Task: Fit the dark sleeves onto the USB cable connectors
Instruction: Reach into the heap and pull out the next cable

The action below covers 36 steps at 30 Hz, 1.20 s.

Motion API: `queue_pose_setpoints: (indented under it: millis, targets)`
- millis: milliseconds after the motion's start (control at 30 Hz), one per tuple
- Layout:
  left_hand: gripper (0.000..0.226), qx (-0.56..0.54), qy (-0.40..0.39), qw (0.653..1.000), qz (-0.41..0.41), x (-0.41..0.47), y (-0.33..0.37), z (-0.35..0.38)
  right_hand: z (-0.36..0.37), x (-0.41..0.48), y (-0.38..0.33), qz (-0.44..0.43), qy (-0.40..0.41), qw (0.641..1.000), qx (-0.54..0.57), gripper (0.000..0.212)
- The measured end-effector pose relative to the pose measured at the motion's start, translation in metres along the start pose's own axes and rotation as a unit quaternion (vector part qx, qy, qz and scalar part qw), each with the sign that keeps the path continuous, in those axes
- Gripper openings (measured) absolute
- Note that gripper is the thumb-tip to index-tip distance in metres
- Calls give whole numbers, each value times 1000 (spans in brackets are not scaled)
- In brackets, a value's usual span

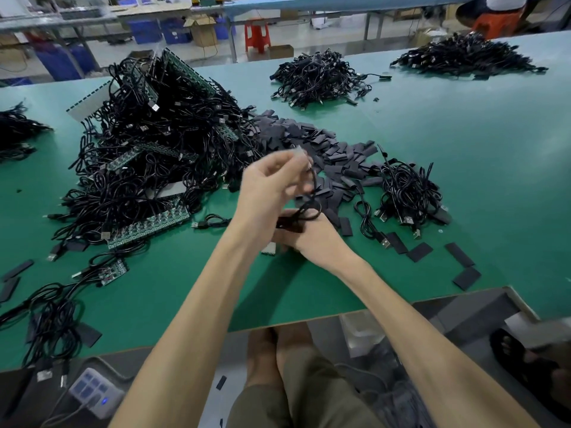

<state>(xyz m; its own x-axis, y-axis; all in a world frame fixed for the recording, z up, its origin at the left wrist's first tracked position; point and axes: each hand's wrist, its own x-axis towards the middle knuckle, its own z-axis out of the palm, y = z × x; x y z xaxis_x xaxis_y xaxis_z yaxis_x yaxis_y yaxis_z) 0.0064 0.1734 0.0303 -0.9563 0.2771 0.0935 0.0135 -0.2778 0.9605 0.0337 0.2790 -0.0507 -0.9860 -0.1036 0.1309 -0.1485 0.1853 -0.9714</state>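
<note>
My left hand (272, 186) is raised above the green table (463, 143), fingers pinched on a black USB cable (310, 193) that hangs down in a loop; the fingertips are blurred. Below it, my right hand (312, 236) rests on the table, closed on the cable's lower part and a dark sleeve (289, 225). A small toothed circuit board end (268, 249) shows under the right hand. Behind the hands lies a heap of flat dark sleeves (309, 140). A big tangle of cables with green boards (154, 143) sits to the left.
A small bundle of cables (408, 193) lies right of the hands, with loose sleeves (463, 264) near the table's front edge. Two more cable piles (318, 77) sit at the back. A power strip (95, 392) lies below the table edge at the left.
</note>
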Motion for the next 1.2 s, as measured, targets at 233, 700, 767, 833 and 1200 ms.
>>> queue_pose_setpoints:
  millis: [233,700,767,833,1200]
  targets:
    - [14,71,42,997,4,8,-28,-8,-2,2,-1,-10,-18,999,-26,11]
    - [13,-28,120,991,-49,8,-30,-26,-5,-5,-15,21,74,992,96,52]
    - [14,-87,119,987,-60,8,-33,-12,-5,-3,-15,10,111,987,114,46]
    - [17,-107,135,982,-80,5,-45,-1,-5,-3,-15,11,135,982,130,46]
    - [6,188,191,963,18,11,-63,-67,-11,-2,-9,24,155,981,113,39]
